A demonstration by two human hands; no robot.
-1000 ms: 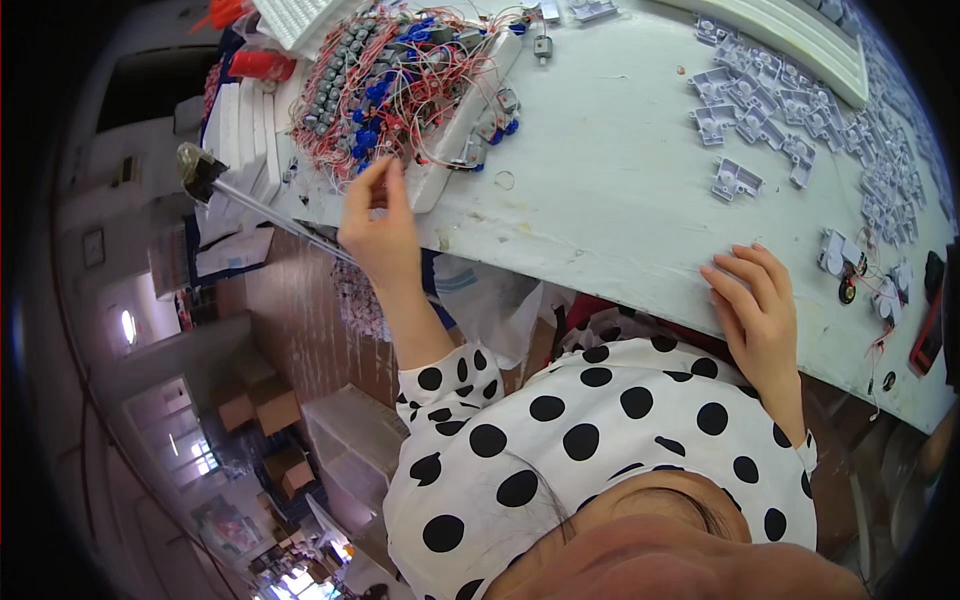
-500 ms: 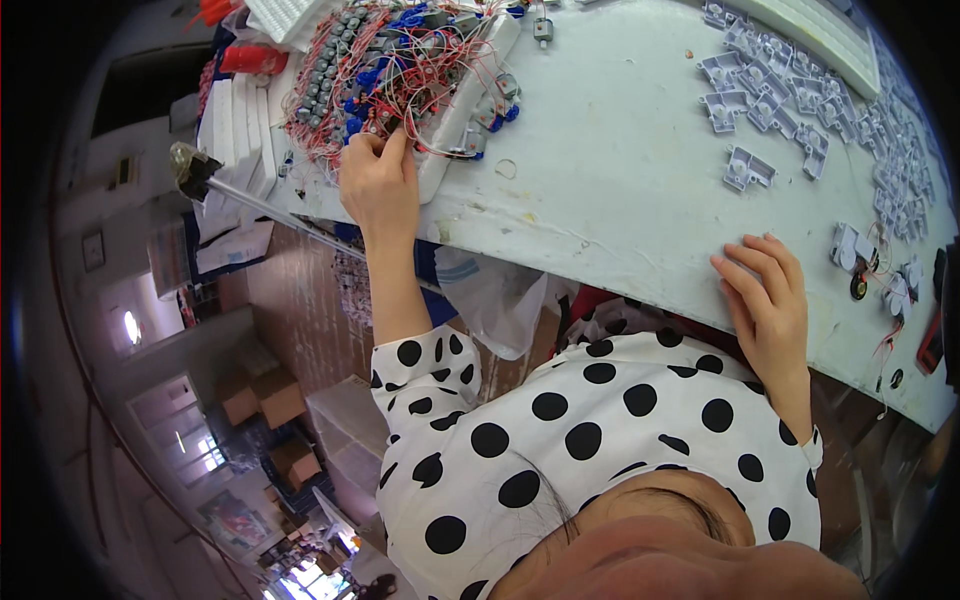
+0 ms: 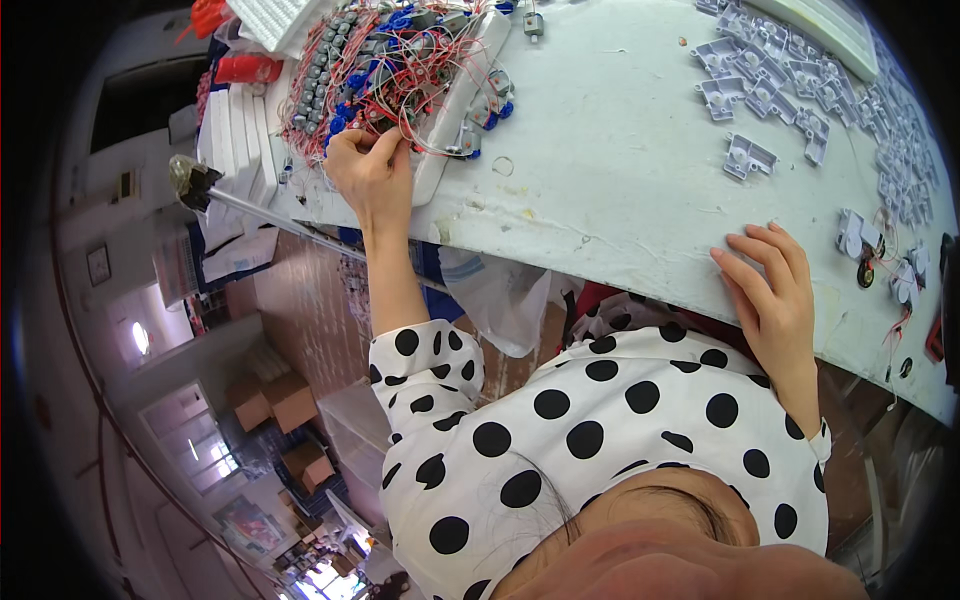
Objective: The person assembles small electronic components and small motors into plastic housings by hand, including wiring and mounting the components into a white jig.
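My left hand (image 3: 372, 182) is at the near edge of a foam tray (image 3: 440, 165) heaped with small wired motors (image 3: 318, 80). Its thumb and index finger are bent toward each other among red and white wires (image 3: 425, 75); whatever lies between the fingertips is too small to make out. Blue parts (image 3: 345, 112) lie mixed into the heap beside it. Flat on the table's near edge rests my right hand (image 3: 775, 295), its fingers spread and holding nothing. Beyond it lies a grey plastic housing (image 3: 750, 156).
Many more grey housings (image 3: 765, 75) cover the far right of the white table (image 3: 600, 150). Wired assemblies (image 3: 858, 240) lie near the right edge. One loose motor (image 3: 533, 24) sits at the back. White foam strips (image 3: 240, 140) and a red roll (image 3: 248, 68) are at far left.
My left hand has shifted slightly left along the heap, its thumb and finger still bent among the wires. My right hand stays at the table's edge. The whole view has turned a little.
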